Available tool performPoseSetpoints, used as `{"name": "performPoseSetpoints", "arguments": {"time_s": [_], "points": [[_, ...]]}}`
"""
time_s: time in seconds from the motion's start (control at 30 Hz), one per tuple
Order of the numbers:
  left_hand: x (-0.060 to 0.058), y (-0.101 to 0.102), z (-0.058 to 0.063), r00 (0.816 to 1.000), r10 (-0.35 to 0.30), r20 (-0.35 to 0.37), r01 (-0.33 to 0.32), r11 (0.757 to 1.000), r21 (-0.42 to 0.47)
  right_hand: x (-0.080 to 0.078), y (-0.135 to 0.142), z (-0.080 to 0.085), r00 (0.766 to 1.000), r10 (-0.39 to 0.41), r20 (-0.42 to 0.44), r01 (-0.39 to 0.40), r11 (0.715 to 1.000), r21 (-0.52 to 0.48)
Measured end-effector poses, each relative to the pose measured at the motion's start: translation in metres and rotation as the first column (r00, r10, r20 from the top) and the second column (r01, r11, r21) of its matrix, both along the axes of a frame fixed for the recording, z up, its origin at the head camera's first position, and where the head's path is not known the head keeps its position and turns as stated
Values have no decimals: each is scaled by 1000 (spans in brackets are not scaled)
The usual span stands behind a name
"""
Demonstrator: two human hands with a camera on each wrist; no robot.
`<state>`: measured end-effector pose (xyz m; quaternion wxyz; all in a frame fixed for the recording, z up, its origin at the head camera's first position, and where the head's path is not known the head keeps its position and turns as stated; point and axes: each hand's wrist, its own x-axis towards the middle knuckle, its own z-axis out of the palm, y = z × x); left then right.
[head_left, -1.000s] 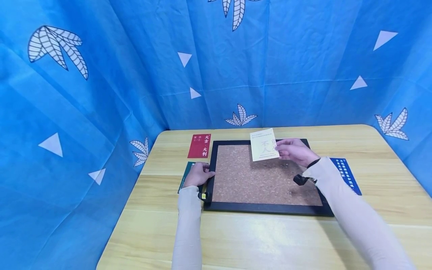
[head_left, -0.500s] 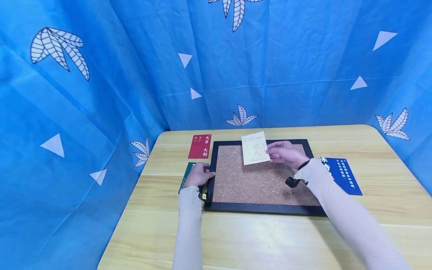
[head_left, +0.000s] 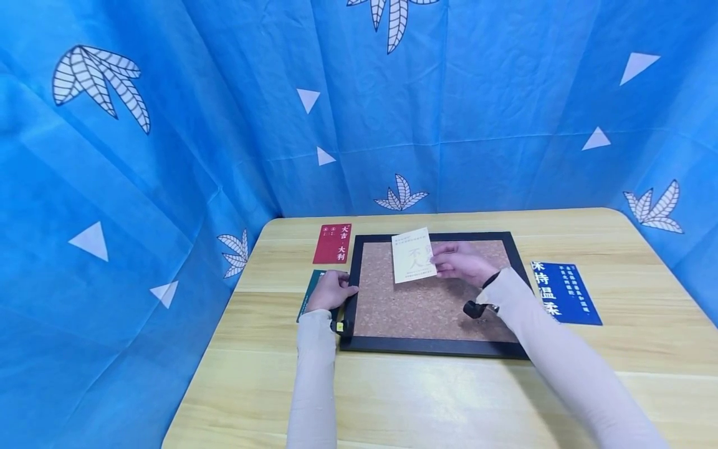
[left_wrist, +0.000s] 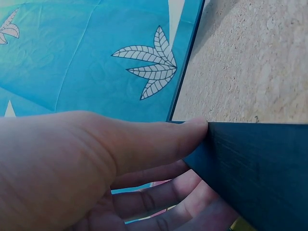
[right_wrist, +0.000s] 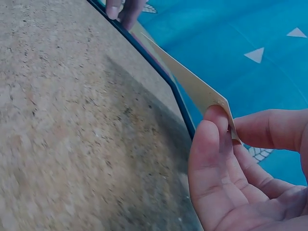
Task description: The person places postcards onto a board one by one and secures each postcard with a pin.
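A cork board (head_left: 415, 318) in a black frame lies on the wooden table. My left hand (head_left: 330, 290) grips the frame's left side (left_wrist: 250, 163), thumb on top and fingers curled below it in the left wrist view. My right hand (head_left: 463, 263) pinches a pale yellow card (head_left: 411, 257) with printed characters by its right edge. The card is tilted and held above the upper left part of the cork; its shadow falls on the cork in the right wrist view. Seen there edge-on, the card (right_wrist: 192, 82) sits between thumb and fingers.
Beyond my left hand a red card (head_left: 332, 244) lies beside the board's upper left corner. A green card (head_left: 308, 294) is partly covered by that hand. To the board's right lies a blue card (head_left: 569, 293). Blue patterned cloth (head_left: 370, 125) hangs behind and beside the table.
My right hand has carried the yellow card leftward and a little nearer over the cork, uncovering more of the blue card. The left hand stays on the frame.
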<state>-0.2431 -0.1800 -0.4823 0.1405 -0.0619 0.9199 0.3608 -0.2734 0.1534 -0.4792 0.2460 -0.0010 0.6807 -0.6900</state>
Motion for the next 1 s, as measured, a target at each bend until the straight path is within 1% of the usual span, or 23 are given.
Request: {"name": "performPoseSetpoints", "arguments": {"time_s": [0.3, 0.47, 0.67, 1.0], "points": [[-1, 1, -1, 1000, 2, -10, -2, 1000, -7, 1, -15, -5, 1000, 22, -7, -22, 1000, 3], [0, 1, 0, 1000, 6, -5, -6, 1000, -15, 0, -22, -9, 1000, 15, -3, -15, 1000, 3], [0, 3, 1, 1000, 14, 2, -14, 1000, -28, 1, -29, -11, 1000, -6, 14, 6, 1000, 22], [2, 4, 2, 1000, 20, -1, -20, 999, -28, 0, -42, -15, 1000, 14, 16, -15, 1000, 28]]}}
